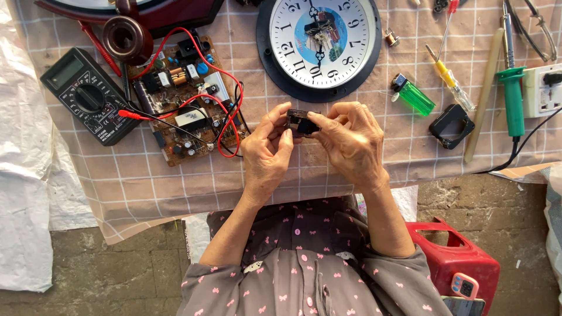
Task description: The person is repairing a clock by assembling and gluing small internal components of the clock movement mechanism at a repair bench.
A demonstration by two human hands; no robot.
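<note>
Left hand (266, 153) and right hand (350, 140) both pinched a small black clock movement (301, 123) above the counter (140, 181), at 6 o'clock from the wall clock (319, 44) (probably light, brittle plastic, best gripped by its edges).

— What are the hands doing?
— The left hand (266, 153) and right hand (349, 140) pinch a small black part (302, 123) between their fingertips, above the checked cloth (146, 187) on the worktop.
— What lies beyond it?
— A round wall clock (319, 44), face up. To its left, a brown circuit board (184, 96) with red wires, touching a black multimeter (88, 96).
— And to the right?
— A green lighter (414, 95), a yellow screwdriver (449, 79), and a green-handled soldering iron (513, 96).
</note>
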